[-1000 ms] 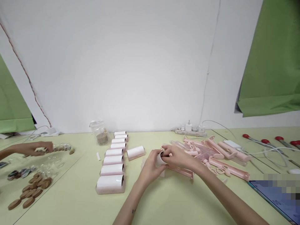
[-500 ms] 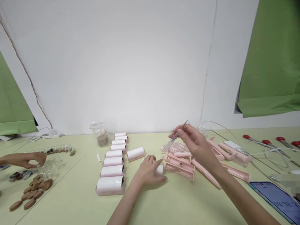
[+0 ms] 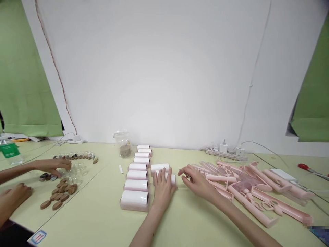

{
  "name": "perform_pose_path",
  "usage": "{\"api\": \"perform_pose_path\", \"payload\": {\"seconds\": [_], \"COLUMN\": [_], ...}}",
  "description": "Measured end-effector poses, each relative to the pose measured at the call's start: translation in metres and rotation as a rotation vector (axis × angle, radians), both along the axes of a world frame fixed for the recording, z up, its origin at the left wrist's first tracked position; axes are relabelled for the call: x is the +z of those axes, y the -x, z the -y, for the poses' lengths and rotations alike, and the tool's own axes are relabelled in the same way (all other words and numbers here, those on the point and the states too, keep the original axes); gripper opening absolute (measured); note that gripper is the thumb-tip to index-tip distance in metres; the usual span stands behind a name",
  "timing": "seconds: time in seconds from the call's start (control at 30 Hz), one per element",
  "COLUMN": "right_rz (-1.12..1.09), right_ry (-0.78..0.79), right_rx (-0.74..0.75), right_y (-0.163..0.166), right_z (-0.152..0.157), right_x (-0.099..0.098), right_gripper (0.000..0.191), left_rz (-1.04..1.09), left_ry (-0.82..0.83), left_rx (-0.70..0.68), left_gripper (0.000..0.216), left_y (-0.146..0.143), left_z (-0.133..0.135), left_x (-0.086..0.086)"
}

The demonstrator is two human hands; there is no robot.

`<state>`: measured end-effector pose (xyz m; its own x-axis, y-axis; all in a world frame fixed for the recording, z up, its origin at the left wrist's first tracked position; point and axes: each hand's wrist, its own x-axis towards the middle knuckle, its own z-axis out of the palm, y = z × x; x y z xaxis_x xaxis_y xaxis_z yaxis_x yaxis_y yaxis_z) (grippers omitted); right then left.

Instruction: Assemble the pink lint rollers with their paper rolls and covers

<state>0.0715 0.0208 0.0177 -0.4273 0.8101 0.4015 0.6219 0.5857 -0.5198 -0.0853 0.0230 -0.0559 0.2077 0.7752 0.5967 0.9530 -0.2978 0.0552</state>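
My left hand (image 3: 164, 188) lies over a short white roll (image 3: 172, 178), its fingers spread across the top and its thumb at the right side. Just behind stands another white roll (image 3: 159, 167). To the left, several white rolls (image 3: 136, 185) in pale pink, half-open holders form a row running away from me. My right hand (image 3: 196, 181) hovers just right of the covered roll, its fingers curled round a thin metal tool (image 3: 189, 176), mostly hidden by them. Beyond its wrist lies a pile of pink plastic parts (image 3: 246, 202) with some clear pieces among them.
At left, another person's hands (image 3: 52, 167) work by brown oval pieces (image 3: 60, 193) and clear rings. A clear bag (image 3: 124, 145) stands near the wall. A power strip (image 3: 226, 154), cables and a red-handled tool (image 3: 303, 166) are at the right.
My view has turned right to left, shifting the table rightward. My left hand has pushed its roll close to the other one. My right hand has come down from above the pink parts.
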Motion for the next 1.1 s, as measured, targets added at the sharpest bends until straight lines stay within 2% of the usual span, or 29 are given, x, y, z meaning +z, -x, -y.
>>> {"api": "perform_pose_path", "payload": {"seconds": [0.13,0.23,0.33,0.43,0.57,0.63,0.83,1.1], "right_rz": [0.019,0.161,0.199,0.150,0.171,0.183,0.157,0.140], "right_ry": [0.002,-0.067,-0.078,-0.051,-0.045,-0.041,-0.049,-0.059], "right_rx": [0.047,0.095,0.065,-0.006,-0.047,-0.041,-0.012,0.004], "right_y": [-0.006,-0.011,-0.012,-0.013,-0.013,-0.013,-0.012,-0.015], "right_z": [0.032,0.050,0.055,0.054,0.052,0.051,0.048,0.049], "right_x": [-0.035,-0.067,-0.084,-0.084,-0.080,-0.080,-0.081,-0.078], "right_gripper": [0.027,0.043,0.050,0.052,0.044,0.037,0.034,0.038], "left_rz": [0.118,0.239,0.328,0.370,0.290,0.222,0.124,0.057], "left_ry": [-0.131,-0.237,-0.323,-0.249,0.202,0.324,0.360,0.317], "left_rx": [0.005,0.007,-0.064,-0.208,-0.318,-0.340,-0.336,-0.342], "left_gripper": [0.054,0.045,0.040,0.031,0.025,0.026,0.029,0.029], "left_y": [0.005,0.007,0.008,0.002,-0.008,-0.011,-0.010,-0.007], "left_z": [0.007,0.019,0.026,0.024,0.020,0.021,0.028,0.027], "left_x": [0.010,0.023,0.025,0.012,-0.009,-0.012,-0.007,-0.011]}}
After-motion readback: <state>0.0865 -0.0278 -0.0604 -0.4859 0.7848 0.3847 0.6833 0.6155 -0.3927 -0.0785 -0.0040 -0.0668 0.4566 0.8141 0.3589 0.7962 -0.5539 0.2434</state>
